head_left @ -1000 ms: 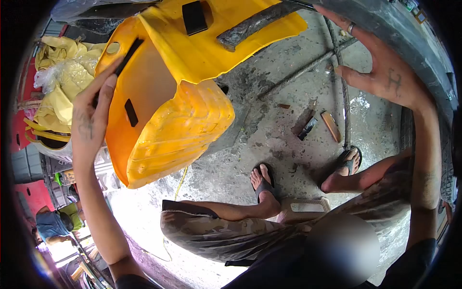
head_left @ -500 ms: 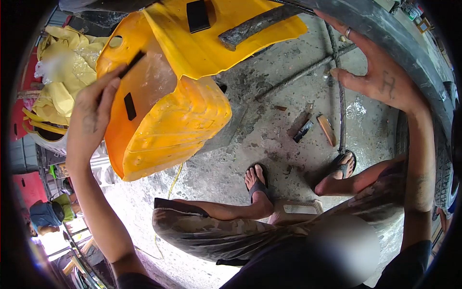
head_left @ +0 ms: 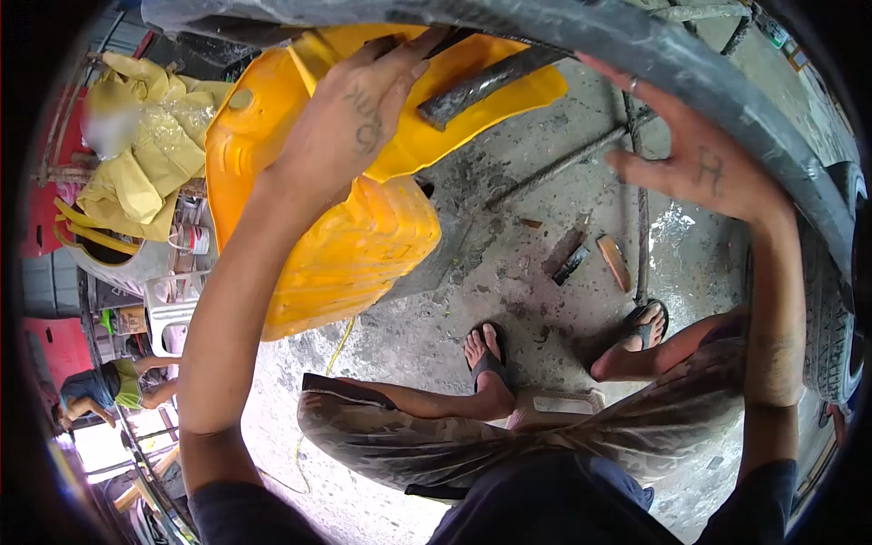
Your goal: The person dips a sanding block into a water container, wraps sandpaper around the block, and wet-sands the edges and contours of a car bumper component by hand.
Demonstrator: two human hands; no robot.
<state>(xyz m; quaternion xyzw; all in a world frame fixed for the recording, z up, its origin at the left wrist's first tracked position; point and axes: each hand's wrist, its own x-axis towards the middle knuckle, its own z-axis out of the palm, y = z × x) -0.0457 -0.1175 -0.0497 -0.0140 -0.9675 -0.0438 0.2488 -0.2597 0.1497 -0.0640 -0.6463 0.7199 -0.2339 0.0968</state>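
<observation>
My left hand (head_left: pixel 350 113) is closed, with a thin black strip (head_left: pixel 450 41) at its fingertips, beside the lower edge of a large dark curved rubber piece (head_left: pixel 581 32) that looks like a tyre. Part of the strip is hidden. Along the same edge, my right hand (head_left: pixel 695 163) rests with its ringed finger stretched out and its thumb spread apart. Below my left hand stands a cut-open yellow plastic container (head_left: pixel 363 245). On its yellow flap lies a longer dark rubber strip (head_left: pixel 490 86). My left forearm covers part of the container.
A black piece (head_left: pixel 571 263) and a brown-edged block (head_left: pixel 614 262) lie on the concrete floor near my sandalled feet. Metal bars (head_left: pixel 643 227) cross behind them. A treaded tyre (head_left: pixel 827 336) stands at the right. Crumpled yellow sheeting (head_left: pixel 145 154) and another person (head_left: pixel 100 386) are at the left.
My left hand has moved up and right from inside the yellow container to the rubber piece's edge, carrying a black strip. The rubber piece sits lower in view. My right hand keeps its place against it.
</observation>
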